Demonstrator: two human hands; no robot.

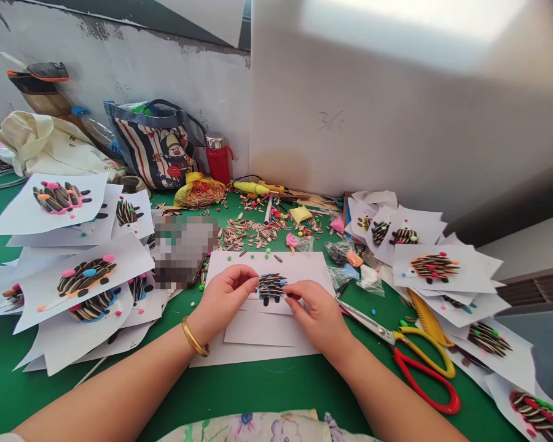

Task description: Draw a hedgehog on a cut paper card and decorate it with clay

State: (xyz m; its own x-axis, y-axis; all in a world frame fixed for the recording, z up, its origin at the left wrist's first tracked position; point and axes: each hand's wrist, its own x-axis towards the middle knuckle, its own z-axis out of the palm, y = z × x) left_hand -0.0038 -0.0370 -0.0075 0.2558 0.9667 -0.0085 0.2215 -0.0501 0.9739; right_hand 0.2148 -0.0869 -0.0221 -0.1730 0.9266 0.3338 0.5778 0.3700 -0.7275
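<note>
Nearest, at the near edge of the table (258,387): patterned clothing (258,428). Just beyond, about mid-width: paper (262,330) in overlapping sheets. Over this, between both hands: the figure (271,283), built of dark seeds on blue, with black feet toward the near edge. Longest from left to right, so roughly parallel to that edge.

Key relation, as judged: flanked at both ends of the long axis. To be found directly rightward of the left fingers; leftward and slightly toward the far edge from the right fingers. Neither hand clearly nearer.

Noted at the left end: thumb and fingers of the left hand (228,301) close together, above the bracelet (195,337). Noted at the right end: thumb and fingers of the right hand (317,313) bent and nearly meeting. Contact likely on both sides; whether gripping the figure or merely touching, cannot tell.

Toward the right edge: scissors (393,337) with tips pointing at the right hand, then right cards (477,264) in fanned stacks. Toward the left edge: left cards (128,259), similarly stacked.

Beyond the paper: loose seeds (244,233) and a yellow packet (300,213). Along the far edge, left of middle: striped bag (154,144) and, just beside, red bottle (217,162).
</note>
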